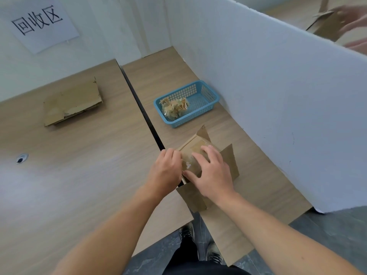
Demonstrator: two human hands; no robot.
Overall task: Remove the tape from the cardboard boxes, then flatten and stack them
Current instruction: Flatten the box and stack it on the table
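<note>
Ok, near to far. Shoes (pixel 186 232) on grey floor at the bottom edge, both bare forearms reaching up and out over the table gap.

Left hand (pixel 166 167): at the left side of the cardboard box (pixel 230 157), fingers curled in against its top edge. Fingertips are hidden behind the back of the hand, so I can't tell if it's pinching anything or just braced there.

Right hand (pixel 210 173): fingers spread and straight, palm down, pressing flat on the box top. Not gripping.

The box sits on the right table (pixel 168 76), near edge, just right of the dark gap between the two tables. Flaps are splayed out: one toward the person, one right, one at the far corner. Shiny clear tape (pixel 190 165) shows on the top panel between the hands.

Beyond the box, same table: blue basket (pixel 210 90) beside the white partition (pixel 278 96), a wad of crumpled tape (pixel 174 108) in its nearer end.

Left table (pixel 79 155): cable grommet (pixel 21 158) near the left edge, and further back a flattened cardboard stack (pixel 73 102), lying flat, well apart from the box.

Far wall: white paper sign (pixel 41 22) with black handwritten characters.

Top right, past the partition: another person's hand (pixel 355 16), blurred, on a cardboard piece (pixel 327 24).
</note>
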